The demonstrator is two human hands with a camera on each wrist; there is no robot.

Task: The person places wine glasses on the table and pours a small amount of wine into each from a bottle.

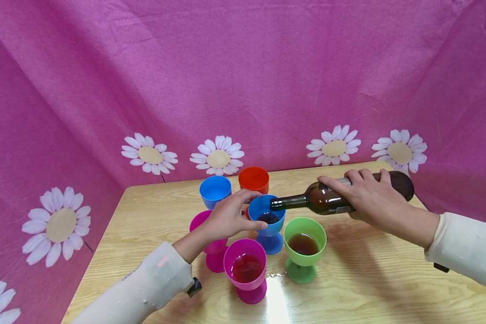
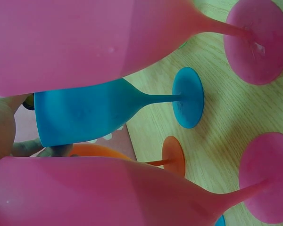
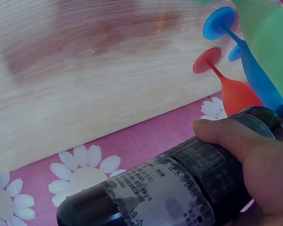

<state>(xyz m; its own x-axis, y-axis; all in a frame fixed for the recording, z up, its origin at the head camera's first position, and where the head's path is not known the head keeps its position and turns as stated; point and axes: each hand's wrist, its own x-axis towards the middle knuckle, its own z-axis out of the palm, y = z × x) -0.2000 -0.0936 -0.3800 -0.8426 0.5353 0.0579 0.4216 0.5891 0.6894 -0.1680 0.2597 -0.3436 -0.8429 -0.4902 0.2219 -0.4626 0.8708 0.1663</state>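
In the head view my right hand [image 1: 374,200] grips a dark wine bottle [image 1: 328,197] around its body. The bottle is tilted almost level, and its mouth is over the rim of a blue goblet [image 1: 272,229] with dark liquid in it. My left hand [image 1: 231,213] holds that goblet by its bowl, thumb at the near side and fingers at the far side. The goblet stands on its foot on the table, as the left wrist view also shows with the blue goblet [image 2: 85,113]. In the right wrist view the bottle's printed label [image 3: 165,193] faces the camera.
Close by stand a green goblet [image 1: 303,256] with brown liquid and a pink goblet [image 1: 245,283] with red liquid. Another pink goblet [image 1: 215,258] is partly behind my left wrist. A second blue goblet [image 1: 214,189] and an orange-red goblet [image 1: 254,180] stand farther back on the wooden table [image 1: 389,270].
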